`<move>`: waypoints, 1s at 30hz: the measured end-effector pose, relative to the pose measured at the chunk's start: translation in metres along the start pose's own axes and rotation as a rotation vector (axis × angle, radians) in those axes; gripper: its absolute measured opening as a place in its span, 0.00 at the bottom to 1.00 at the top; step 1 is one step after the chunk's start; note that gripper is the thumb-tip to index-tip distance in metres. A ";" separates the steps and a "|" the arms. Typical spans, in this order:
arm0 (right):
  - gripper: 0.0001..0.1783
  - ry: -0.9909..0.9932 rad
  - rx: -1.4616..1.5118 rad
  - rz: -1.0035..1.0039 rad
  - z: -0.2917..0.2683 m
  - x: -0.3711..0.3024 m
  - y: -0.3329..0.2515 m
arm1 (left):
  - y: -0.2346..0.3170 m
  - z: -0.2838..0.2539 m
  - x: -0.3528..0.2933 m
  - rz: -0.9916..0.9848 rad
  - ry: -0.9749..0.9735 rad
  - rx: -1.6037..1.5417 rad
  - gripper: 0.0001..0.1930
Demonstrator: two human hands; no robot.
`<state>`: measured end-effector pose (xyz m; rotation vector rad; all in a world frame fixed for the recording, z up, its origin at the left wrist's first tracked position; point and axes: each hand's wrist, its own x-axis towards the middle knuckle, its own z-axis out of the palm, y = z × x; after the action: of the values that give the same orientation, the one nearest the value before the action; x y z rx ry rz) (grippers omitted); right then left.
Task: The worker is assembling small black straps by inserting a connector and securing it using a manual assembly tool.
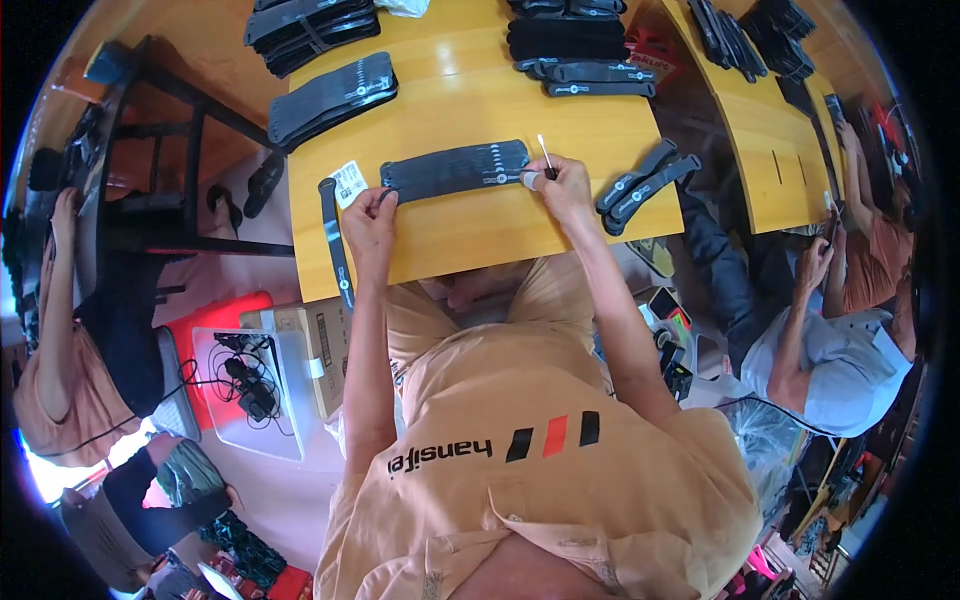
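A row of flat black straps [455, 170] with small white marks lies side by side on the yellow table in front of me. My left hand [372, 218] pinches the left end of these straps, fingers closed. At their right end, my right hand [565, 190] is closed on a thin tool [543, 150] with a dark handle and a pale tip pointing away from me. Something white is wrapped round one finger of that hand. A single black strap [335, 245] runs lengthwise left of my left hand, beside a white printed label [348, 183].
Two folded black strap bundles [648, 188] lie right of my right hand. Black strap stacks [335, 98] stand at the far left, others [585, 75] at the far right. The yellow table [450, 110] ends near my lap. Other people work at both sides; a clear bin [290, 435] holds cables.
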<state>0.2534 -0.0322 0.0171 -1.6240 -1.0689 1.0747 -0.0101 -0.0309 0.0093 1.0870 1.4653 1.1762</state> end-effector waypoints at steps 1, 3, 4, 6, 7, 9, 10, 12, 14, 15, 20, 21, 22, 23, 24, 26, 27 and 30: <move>0.03 0.010 -0.024 -0.017 0.001 0.002 -0.002 | -0.001 0.002 0.001 0.033 0.042 0.057 0.06; 0.03 0.021 -0.057 -0.018 0.002 0.005 0.001 | -0.004 0.004 0.001 0.065 0.082 0.114 0.06; 0.03 0.032 -0.088 -0.021 0.003 0.005 0.000 | -0.003 0.005 0.000 0.076 0.101 0.135 0.06; 0.03 0.050 -0.104 -0.011 0.003 0.003 -0.006 | -0.002 0.006 0.000 0.089 0.119 0.155 0.06; 0.03 0.066 -0.119 0.001 0.002 0.002 -0.008 | -0.001 0.006 -0.002 0.078 0.118 0.145 0.06; 0.03 0.058 -0.088 -0.008 0.002 0.005 0.000 | -0.001 0.006 -0.003 0.069 0.116 0.134 0.06; 0.03 0.047 -0.057 -0.017 0.002 0.007 0.003 | -0.001 0.007 -0.003 0.087 0.117 0.148 0.06; 0.03 0.050 -0.044 -0.011 0.003 0.009 0.007 | -0.001 0.007 -0.003 0.106 0.119 0.162 0.06; 0.04 0.045 -0.029 -0.004 0.004 0.010 0.008 | 0.000 0.007 -0.004 0.077 0.129 0.116 0.05; 0.04 0.049 -0.018 0.001 0.005 0.009 0.007 | 0.002 0.007 -0.004 0.077 0.132 0.118 0.05; 0.05 0.064 -0.025 -0.003 0.003 0.011 0.015 | 0.004 0.011 -0.005 0.088 0.126 0.014 0.04; 0.05 0.068 -0.024 -0.007 0.004 0.011 0.016 | 0.003 0.010 -0.005 0.073 0.120 0.026 0.04; 0.04 0.075 -0.022 -0.013 0.003 0.011 0.015 | 0.002 0.010 -0.005 0.072 0.119 0.028 0.04; 0.04 0.077 -0.022 -0.009 0.003 0.011 0.014 | 0.001 0.010 -0.005 0.067 0.120 0.042 0.04; 0.04 0.069 0.001 -0.010 0.003 0.010 0.012 | 0.000 0.010 -0.005 0.061 0.120 0.056 0.04; 0.04 0.069 0.022 -0.005 0.003 0.008 0.008 | 0.001 0.010 -0.004 0.055 0.117 0.022 0.04; 0.04 0.065 0.030 -0.001 0.004 0.008 0.007 | 0.001 0.010 -0.004 0.051 0.120 -0.012 0.04; 0.04 0.062 0.029 0.005 0.005 0.008 0.005 | 0.001 0.010 -0.003 0.050 0.137 0.002 0.04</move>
<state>0.2516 -0.0248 0.0099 -1.6276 -1.0048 1.0313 0.0000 -0.0322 0.0096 1.0680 1.5519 1.3067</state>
